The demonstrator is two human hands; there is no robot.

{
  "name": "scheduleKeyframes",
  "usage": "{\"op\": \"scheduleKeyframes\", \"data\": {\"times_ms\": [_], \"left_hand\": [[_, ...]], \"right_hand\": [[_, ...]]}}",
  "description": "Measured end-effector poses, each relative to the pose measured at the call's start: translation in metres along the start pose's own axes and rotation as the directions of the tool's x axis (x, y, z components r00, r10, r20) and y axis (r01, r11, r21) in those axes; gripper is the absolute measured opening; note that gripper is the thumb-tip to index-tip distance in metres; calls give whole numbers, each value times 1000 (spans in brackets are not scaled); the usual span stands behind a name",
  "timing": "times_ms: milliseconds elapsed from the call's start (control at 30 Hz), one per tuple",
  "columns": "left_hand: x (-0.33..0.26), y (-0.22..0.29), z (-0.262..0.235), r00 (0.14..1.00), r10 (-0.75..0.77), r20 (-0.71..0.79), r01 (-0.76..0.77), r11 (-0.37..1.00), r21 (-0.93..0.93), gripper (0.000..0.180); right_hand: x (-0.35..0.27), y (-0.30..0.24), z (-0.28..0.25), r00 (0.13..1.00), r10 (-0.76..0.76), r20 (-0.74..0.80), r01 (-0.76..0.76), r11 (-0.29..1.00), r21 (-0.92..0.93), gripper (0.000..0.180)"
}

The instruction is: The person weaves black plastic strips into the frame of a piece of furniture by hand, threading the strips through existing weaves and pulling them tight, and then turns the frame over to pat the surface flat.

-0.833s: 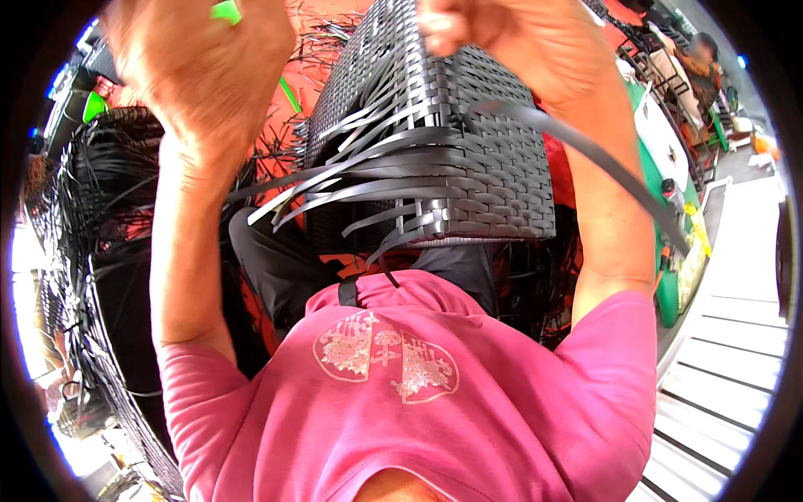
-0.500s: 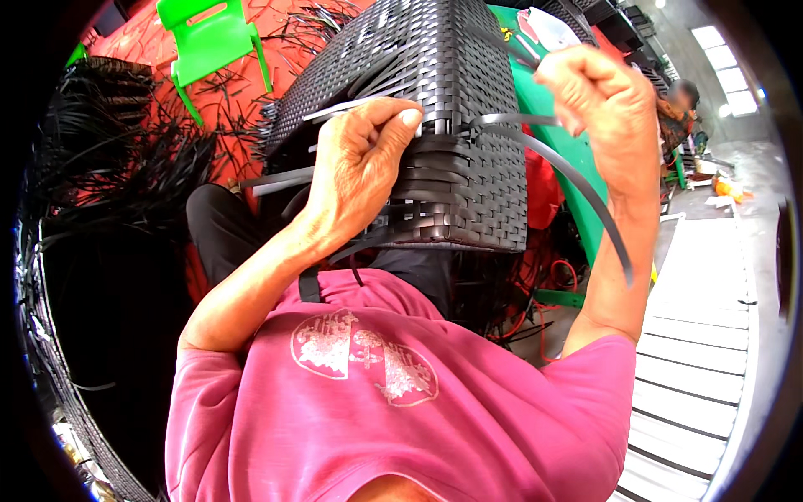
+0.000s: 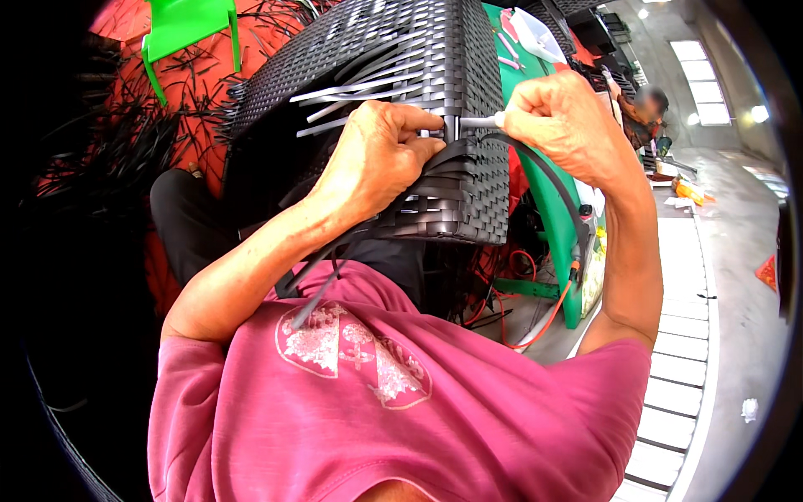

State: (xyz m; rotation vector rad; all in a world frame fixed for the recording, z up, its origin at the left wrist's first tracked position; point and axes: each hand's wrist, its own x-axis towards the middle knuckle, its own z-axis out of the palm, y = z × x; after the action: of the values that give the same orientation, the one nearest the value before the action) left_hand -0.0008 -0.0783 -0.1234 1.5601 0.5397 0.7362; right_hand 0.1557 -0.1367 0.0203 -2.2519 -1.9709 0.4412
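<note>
A black woven panelled piece [image 3: 481, 58], made of flat plastic strips, lies over my lap with its corner edge between my hands. My left hand [image 3: 376, 155] presses thumb and forefinger together at that corner, on a black strip [image 3: 452, 156] of the weave. From the right, my right hand [image 3: 560, 121] is closed round a thin tool with a pale handle end [image 3: 500, 120]. The tool's narrow, metal-looking shaft [image 3: 477, 122] points left and meets the weave at the corner; its tip is hidden. Several loose strip ends [image 3: 360, 88] stick out beyond my left hand.
A green table [image 3: 510, 79] stands at the right with a white container [image 3: 539, 35] and small tools. Cut strips litter the red floor [image 3: 201, 75] near a green chair [image 3: 188, 21]. An orange cord [image 3: 552, 318] hangs below the table. Another person [image 3: 644, 113] is farther right.
My right hand has moved down and left, bringing the tool against the woven corner. My left hand has shifted slightly right and down along the edge, its fingertips now closer to the tool.
</note>
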Motion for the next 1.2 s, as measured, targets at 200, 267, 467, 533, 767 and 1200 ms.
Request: {"op": "scheduleKeyframes", "data": {"times_ms": [200, 267, 467, 533, 767, 1200], "left_hand": [[1, -4, 2, 997, 69, -21, -69, 998, 1, 20], [1, -7, 3, 997, 69, -31, -70, 997, -13, 19], [1, -6, 3, 999, 46, -24, -47, 998, -32, 19], [1, -5, 1, 999, 35, -14, -35, 999, 9, 19], [1, -5, 2, 997, 75, -32, -75, 997, -4, 19], [2, -10, 2, 996, 80, -28, -81, 996, -27, 20]], "right_hand": [[17, 15, 4, 989, 20, 146, -38, 991, 128, 32], [17, 19, 7, 989, 33, 143, -53, 988, 142, 33], [16, 9, 7, 983, 127, 132, -123, 992, -37, 35], [15, 0, 10, 994, 88, 62, -82, 991, -103, 35], [13, -14, 9, 999, -18, 37, 24, 983, -184, 33], [17, -10, 9, 993, 99, 68, -98, 995, -23, 35]]}}
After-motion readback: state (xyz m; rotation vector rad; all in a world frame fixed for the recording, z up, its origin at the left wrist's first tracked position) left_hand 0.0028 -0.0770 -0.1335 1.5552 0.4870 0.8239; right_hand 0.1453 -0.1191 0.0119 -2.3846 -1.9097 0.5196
